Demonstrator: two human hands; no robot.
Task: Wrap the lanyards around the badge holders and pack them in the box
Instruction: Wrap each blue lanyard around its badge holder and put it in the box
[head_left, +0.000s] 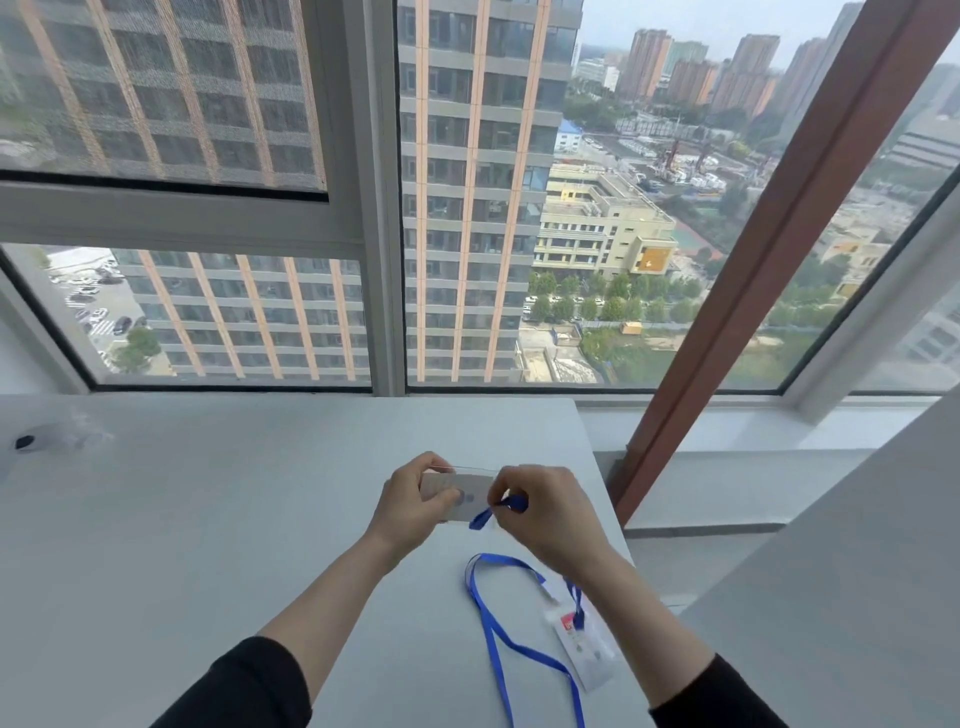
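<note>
Masking badge holder (470, 486), lanyard (480, 517) (both hands (410, 501) (545, 512))

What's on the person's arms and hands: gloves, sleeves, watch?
No gloves: left hand and right hand are bare. Both arms wear black long sleeves, left sleeve and right sleeve, ending partway up the forearms. No watch, ring or bracelet visible.

Soft overcast daylight comes at you through the window (382, 234) beyond your fingers (506, 480). Table (208, 519) below them is evenly bright, shadows faint. Sharp at your fingers; straight lines bow toward the edges. Mesh pane (156, 88) up-left of them looks hazy.
</note>
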